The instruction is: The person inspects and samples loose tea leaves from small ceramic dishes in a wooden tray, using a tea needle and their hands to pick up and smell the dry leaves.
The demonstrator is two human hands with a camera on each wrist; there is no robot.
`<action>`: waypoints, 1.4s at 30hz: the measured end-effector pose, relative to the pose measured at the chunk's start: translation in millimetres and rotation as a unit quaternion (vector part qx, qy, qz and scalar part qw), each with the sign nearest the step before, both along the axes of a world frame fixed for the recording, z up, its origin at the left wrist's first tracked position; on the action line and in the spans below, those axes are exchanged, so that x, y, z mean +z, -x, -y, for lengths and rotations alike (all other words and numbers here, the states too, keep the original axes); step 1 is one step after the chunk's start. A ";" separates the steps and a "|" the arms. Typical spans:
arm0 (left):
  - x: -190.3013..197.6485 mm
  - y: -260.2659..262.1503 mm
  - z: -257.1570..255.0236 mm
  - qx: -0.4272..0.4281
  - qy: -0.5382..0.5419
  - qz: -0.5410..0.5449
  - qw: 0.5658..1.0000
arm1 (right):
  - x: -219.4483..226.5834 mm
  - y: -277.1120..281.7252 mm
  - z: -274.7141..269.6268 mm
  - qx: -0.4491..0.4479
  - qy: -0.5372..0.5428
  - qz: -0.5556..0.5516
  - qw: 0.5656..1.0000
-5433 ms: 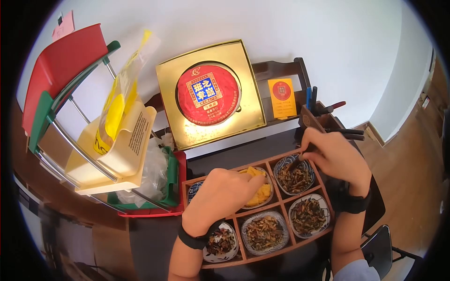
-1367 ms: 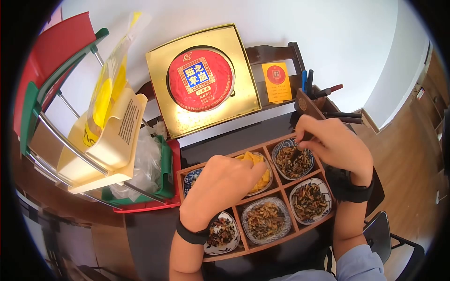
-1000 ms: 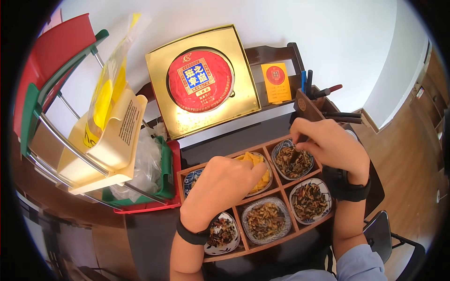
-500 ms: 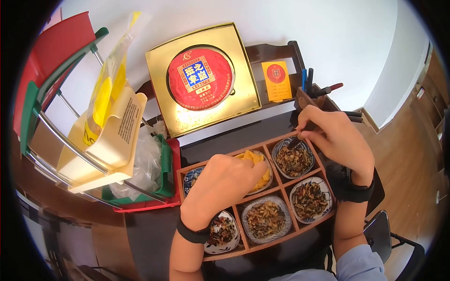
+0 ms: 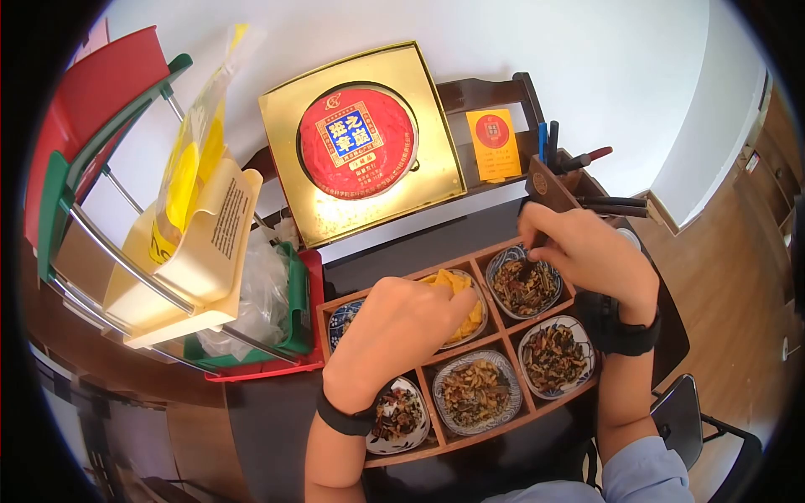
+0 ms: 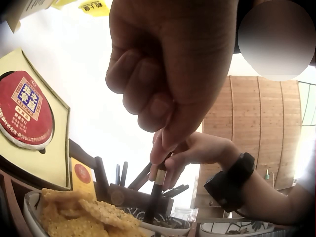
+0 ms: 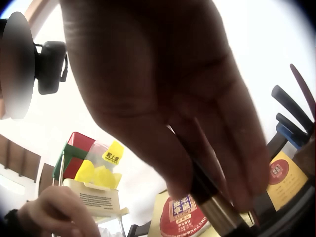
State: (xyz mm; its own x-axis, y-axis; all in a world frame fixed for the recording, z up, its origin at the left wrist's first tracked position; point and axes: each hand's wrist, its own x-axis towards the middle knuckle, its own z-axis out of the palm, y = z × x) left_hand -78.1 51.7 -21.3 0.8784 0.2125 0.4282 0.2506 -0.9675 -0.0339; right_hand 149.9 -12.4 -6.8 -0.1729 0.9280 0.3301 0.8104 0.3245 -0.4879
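Right hand (image 5: 591,256) pinches dark rod (image 6: 156,196), presumably to reach dish (image 5: 506,254) below fingers; left hand (image 5: 397,335) curls round nothing visible.

Dark glossy table (image 5: 268,427), divided wooden tray (image 5: 504,337) on it, brown holder (image 5: 549,186) behind

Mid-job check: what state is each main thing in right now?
left hand: fingers curled, no held thing visible
right hand: pinching the dark stick
dark stick: lower end dipping into the back right dish
back right dish: holding dried bits
yellow chips: piled, partly hidden
wooden tray: divided, holding dishes
gold box: propped up, red disc showing
yellow card: upright
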 end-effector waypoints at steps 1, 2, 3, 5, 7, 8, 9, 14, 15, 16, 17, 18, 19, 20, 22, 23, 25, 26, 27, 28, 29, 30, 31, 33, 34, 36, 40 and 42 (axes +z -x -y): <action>0.7 -0.1 0.2 0.001 0.001 -0.004 1.000 | 2.1 1.0 0.1 0.000 -0.001 0.000 1.000; 1.2 -0.1 0.3 0.003 0.002 -0.007 1.000 | 5.8 3.2 0.1 -0.010 0.014 0.007 1.000; 1.1 0.0 0.1 0.003 0.002 -0.007 1.000 | 8.3 4.4 -0.4 -0.018 0.028 0.013 0.999; -0.5 0.3 -0.2 0.002 -0.001 -0.005 1.000 | 7.1 0.4 0.4 -0.008 -0.017 0.024 1.000; 1.2 0.4 0.5 0.004 -0.001 -0.009 1.000 | 8.6 0.0 2.9 0.001 -0.061 0.035 0.998; 1.4 0.4 0.8 0.006 -0.002 -0.013 1.000 | 12.9 2.2 6.7 -0.024 -0.060 0.014 0.998; 1.0 0.4 0.6 0.006 -0.001 -0.013 1.000 | 15.2 3.5 8.6 -0.050 -0.059 -0.006 0.997; 1.3 0.0 1.0 0.008 -0.004 -0.015 1.000 | 6.2 6.3 1.0 -0.012 -0.001 0.016 1.000; 1.6 -0.1 1.0 0.008 -0.005 -0.016 1.000 | 6.6 7.7 0.0 -0.021 0.017 0.010 1.000; 1.6 -0.1 0.9 0.007 -0.003 -0.014 1.000 | 8.1 7.7 0.7 -0.021 0.017 0.010 1.000; 1.6 0.0 0.8 0.008 -0.001 -0.013 1.000 | 10.5 7.5 2.3 -0.005 0.016 0.025 1.000; 2.0 0.1 0.9 0.007 -0.001 -0.013 1.000 | 12.0 7.2 3.7 0.011 0.016 0.039 0.999; 2.8 0.3 1.2 0.008 -0.001 -0.019 1.000 | 12.7 6.0 4.8 0.010 0.016 0.039 0.999; 2.6 0.4 1.5 0.009 0.000 -0.024 1.000 | 12.8 3.9 6.0 -0.014 -0.031 0.028 0.999; 1.0 0.4 0.6 0.007 0.003 -0.018 1.000 | 11.9 0.2 7.2 -0.036 -0.076 0.018 0.996; 0.5 0.6 0.4 0.003 0.004 -0.012 1.000 | 11.4 -1.6 7.7 -0.039 -0.064 0.024 0.997; 0.2 0.4 0.5 0.004 0.003 -0.012 1.000 | 8.7 -2.6 6.0 -0.043 -0.054 0.030 0.997; 0.5 -0.1 0.4 0.004 0.002 -0.011 1.000 | 4.3 -2.9 3.1 -0.034 -0.025 0.031 0.999; 1.0 -0.3 0.5 0.003 0.001 -0.012 1.000 | 2.0 -3.2 1.4 -0.025 0.004 0.032 0.999; 1.4 -0.2 0.8 0.004 0.000 -0.014 1.000 | 2.4 -3.2 1.2 -0.026 0.003 0.031 0.999; 1.7 -0.1 0.9 0.006 0.000 -0.016 1.000 | 2.9 -3.3 0.8 -0.020 -0.002 0.044 0.999; 1.7 -0.2 0.8 0.006 -0.001 -0.017 1.000 | 3.3 -3.4 0.5 -0.014 -0.007 0.056 0.998; 1.6 -0.2 0.6 0.006 -0.002 -0.018 1.000 | 4.2 -4.1 1.0 -0.014 -0.007 0.056 0.998; 0.9 -0.2 0.5 0.006 -0.002 -0.020 1.000 | 7.1 -6.4 4.0 -0.021 -0.050 0.038 0.998; 0.9 -0.2 0.4 0.005 0.003 -0.018 1.000 | 8.4 -6.9 4.9 -0.020 -0.048 0.038 0.998; 0.6 0.2 0.5 0.005 0.008 -0.018 1.000 | 10.3 -7.1 6.0 -0.041 -0.055 0.035 0.997; 1.5 -0.6 0.9 0.007 0.007 -0.021 1.000 | -0.6 -5.0 -0.1 -0.018 -0.012 0.009 1.000; 2.0 -0.5 0.8 0.010 0.006 -0.027 1.000 | 2.1 -5.2 -0.7 -0.013 -0.009 0.052 0.999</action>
State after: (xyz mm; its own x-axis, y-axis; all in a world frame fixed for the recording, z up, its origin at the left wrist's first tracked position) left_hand -77.6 50.9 -19.2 0.8956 0.2353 0.3776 0.2681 -0.9627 -0.0361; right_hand 155.1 -11.8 -4.8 -0.1826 0.9269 0.3279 0.8643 0.3103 -0.3959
